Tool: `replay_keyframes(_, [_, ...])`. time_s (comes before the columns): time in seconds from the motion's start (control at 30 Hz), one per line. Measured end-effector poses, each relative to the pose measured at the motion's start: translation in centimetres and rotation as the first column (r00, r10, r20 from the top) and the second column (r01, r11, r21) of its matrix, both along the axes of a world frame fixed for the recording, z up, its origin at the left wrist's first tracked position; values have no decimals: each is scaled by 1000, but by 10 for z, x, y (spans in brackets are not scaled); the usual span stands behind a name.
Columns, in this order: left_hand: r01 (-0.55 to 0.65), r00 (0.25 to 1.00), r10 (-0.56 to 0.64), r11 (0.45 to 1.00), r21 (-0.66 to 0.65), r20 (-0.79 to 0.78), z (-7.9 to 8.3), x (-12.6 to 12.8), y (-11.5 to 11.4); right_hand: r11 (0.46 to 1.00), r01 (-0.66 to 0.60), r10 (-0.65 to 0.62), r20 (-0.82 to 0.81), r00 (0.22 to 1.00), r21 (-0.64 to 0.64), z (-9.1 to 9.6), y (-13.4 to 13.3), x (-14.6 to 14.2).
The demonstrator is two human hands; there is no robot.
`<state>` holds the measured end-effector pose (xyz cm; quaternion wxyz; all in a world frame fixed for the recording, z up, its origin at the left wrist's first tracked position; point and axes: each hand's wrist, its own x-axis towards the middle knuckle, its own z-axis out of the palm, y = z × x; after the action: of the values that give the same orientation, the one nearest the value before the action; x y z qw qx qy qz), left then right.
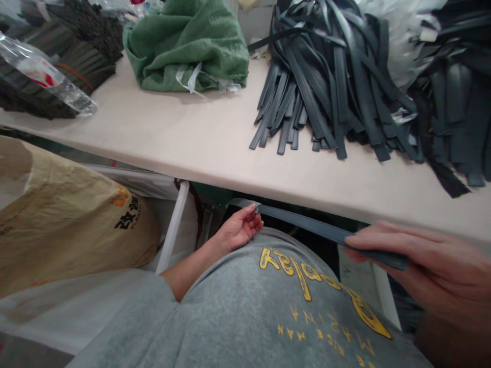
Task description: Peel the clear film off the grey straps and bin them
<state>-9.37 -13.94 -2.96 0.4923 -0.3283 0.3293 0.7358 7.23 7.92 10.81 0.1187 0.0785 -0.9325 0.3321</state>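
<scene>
A dark blue-grey strap stretches between my two hands, just below the table's front edge and in front of my shirt. My left hand pinches the strap near its left end, where a paler end piece sticks out past the fingers. Toward the right, my right hand grips the strap between thumb and fingers, and the dark end pokes out beyond the thumb. That hand is slightly blurred. A heap of similar dark straps lies on the table above my hands.
The pale table runs across the view. On it lie a green cloth sack, a plastic bottle, dark bundles at left and more straps at right. A tan printed bag stands in a white-framed bin at left.
</scene>
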Motion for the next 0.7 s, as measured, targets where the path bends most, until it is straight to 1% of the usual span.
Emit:
replay_keyframes(0.07, [34,999,-34,999,13,-5,3,1,0,994,-92,92,-8,996,-65,-13,-12,-19])
replay_keyframes(0.1, [49,999,-48,999,18,-12,5,2,0,990,-114,114,-11,993,-80,-22,-18,-30])
replay_keyframes(0.23, [97,993,-94,995,34,-68,13,6,-1,987,-150,145,-85,986,-63,-67,-39,-70])
replay_keyframes(0.3, [118,989,-111,991,65,-98,15,10,-2,976,-194,184,-100,978,-103,-84,-47,-82])
replay_keyframes(0.33, [133,987,-123,987,88,-107,16,11,-3,969,-208,197,-93,976,-133,-89,-49,-84])
replay_keyframes(0.4, [161,983,-145,975,153,-109,17,12,-6,967,-184,178,-47,983,-179,-89,-50,-83])
replay_keyframes(0.47, [126,989,-108,972,199,-101,16,9,-8,973,-103,113,35,993,-209,-77,-44,-72])
replay_keyframes(0.53, [-2,994,21,984,178,-107,14,1,-10,960,-3,30,92,995,-280,-60,-30,-52])
replay_keyframes(0.6, [-169,972,181,981,92,-148,11,-11,-12,921,100,-67,99,993,-377,-46,-10,-24])
replay_keyframes(0.63, [-244,952,249,969,50,-180,10,-17,-14,897,163,-139,88,986,-412,-42,2,-7])
replay_keyframes(0.67, [-309,927,306,951,22,-215,9,-22,-16,879,242,-231,77,970,-411,-40,15,10])
replay_keyframes(0.7, [-364,901,354,931,7,-250,9,-26,-18,862,336,-336,68,939,-379,-42,28,26])
